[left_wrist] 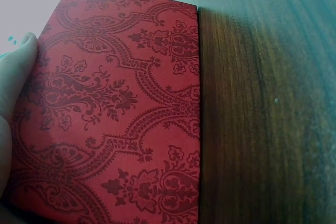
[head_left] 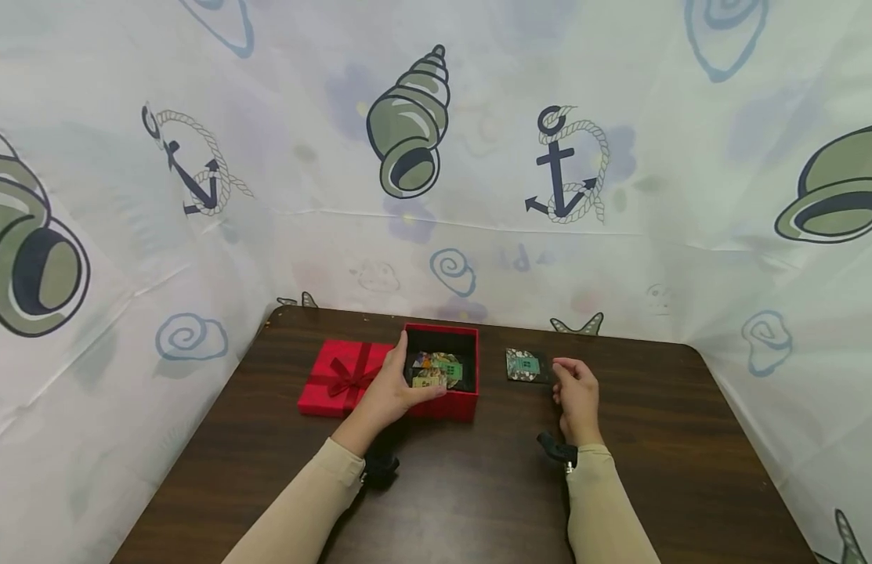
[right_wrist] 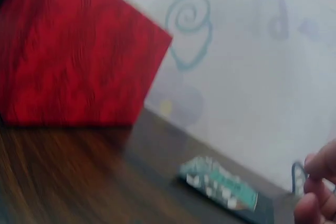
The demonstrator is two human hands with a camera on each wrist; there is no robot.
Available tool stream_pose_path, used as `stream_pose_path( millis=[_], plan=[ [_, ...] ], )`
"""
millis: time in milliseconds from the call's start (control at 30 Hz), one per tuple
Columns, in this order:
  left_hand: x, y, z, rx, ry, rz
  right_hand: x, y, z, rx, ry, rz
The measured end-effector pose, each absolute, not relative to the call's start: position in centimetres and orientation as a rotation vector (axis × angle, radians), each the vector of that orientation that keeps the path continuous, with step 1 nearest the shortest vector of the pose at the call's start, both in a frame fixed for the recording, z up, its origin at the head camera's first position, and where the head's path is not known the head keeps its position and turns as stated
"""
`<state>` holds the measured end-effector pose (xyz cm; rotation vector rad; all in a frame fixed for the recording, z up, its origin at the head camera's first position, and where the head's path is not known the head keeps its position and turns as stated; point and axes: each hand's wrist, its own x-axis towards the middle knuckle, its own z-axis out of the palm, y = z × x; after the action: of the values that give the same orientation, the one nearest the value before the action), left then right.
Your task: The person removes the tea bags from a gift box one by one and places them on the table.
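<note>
Hands worked well apart: the left hand lay spread over the near left corner of an open red box on the dark wood-grain counter; the right hand bent its fingers at a flat black, green-labelled packet, pinching or not I couldn't tell. Only the head view showed colourful packets inside the box; the left wrist view revealed its wall's floral scrollwork.

A dark wood table with rounded far corners; behind it, pale cloth printed with shells, anchors and swirls.
</note>
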<state>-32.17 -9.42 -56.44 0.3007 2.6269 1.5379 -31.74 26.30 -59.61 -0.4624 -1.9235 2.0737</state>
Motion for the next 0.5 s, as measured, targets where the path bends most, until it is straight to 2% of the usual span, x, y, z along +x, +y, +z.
stream_pose_path(
  millis=[200,500],
  plan=[
    [-32.1,-9.8,-56.3,0.3,2.628,1.535,-31.3,25.3,-57.4,-0.431,-1.887,2.191],
    [-32.2,-9.7,-56.4,0.312,2.616,1.564,-30.5,23.2,-53.5,-0.171,-2.015,2.238]
  ],
)
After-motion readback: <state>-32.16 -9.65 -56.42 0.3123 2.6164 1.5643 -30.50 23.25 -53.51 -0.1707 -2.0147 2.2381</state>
